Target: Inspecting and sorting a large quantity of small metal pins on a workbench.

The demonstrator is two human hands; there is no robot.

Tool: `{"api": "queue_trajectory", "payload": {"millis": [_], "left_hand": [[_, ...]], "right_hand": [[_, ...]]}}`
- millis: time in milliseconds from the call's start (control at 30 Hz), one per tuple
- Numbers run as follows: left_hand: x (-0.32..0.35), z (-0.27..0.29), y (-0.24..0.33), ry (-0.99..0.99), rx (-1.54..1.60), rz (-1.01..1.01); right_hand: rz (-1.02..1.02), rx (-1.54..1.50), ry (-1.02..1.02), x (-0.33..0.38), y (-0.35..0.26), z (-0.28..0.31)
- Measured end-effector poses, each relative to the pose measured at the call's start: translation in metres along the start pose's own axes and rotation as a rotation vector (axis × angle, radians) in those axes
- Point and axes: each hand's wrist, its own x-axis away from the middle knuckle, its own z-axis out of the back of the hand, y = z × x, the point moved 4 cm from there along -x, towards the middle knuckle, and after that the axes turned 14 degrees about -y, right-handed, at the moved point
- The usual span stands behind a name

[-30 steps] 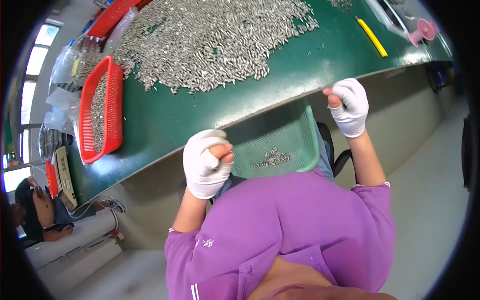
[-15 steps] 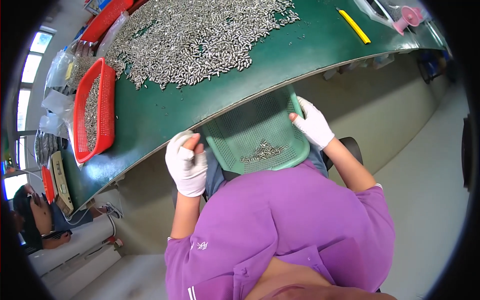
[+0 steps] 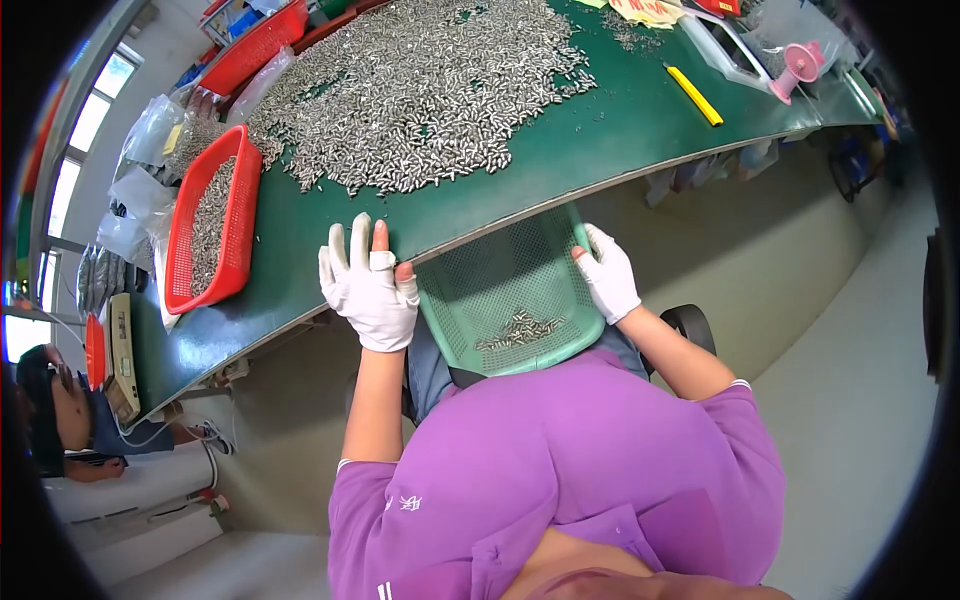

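My left hand (image 3: pixel 372 298), in a white glove with some fingertips bare, is open with its fingers spread at the front edge of the green table (image 3: pixel 560 165). Nothing shows in it. On my lap, partly under the table edge, rests a green mesh basket (image 3: pixel 540 360). A small heap of short silvery metal pins (image 3: pixel 520 330) lies in its bottom. My gloved right hand (image 3: pixel 610 280) grips the basket's right rim, thumb on the inner side. Beyond my left hand, a wide layer of the same kind of pins (image 3: pixel 430 110) covers the tabletop.
A red basket (image 3: pixel 242 230) with more pins stands at the left, near plastic bags (image 3: pixel 135 205) and a beige device (image 3: pixel 122 345). A yellow utility knife (image 3: pixel 693 95) and a pink fan-like object (image 3: pixel 798 68) lie at the right. Another person (image 3: pixel 75 410) is at lower left.
My left hand has gone from curled fingers beside the basket to spread fingers reaching up over the table edge. My right hand keeps hold of the basket rim. The view has shifted slightly.
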Motion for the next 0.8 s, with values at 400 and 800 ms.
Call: {"api": "queue_trajectory", "payload": {"millis": [400,800], "left_hand": [[-0.002,0.000,-0.001,0.016,-0.047,-0.001],[0.000,0.000,0.001,0.003,0.037,-0.030]], "right_hand": [[0.056,-0.050,-0.005,-0.004,-0.002,-0.002],[0.033,-0.178,-0.031,-0.001,0.006,-0.002]]}}
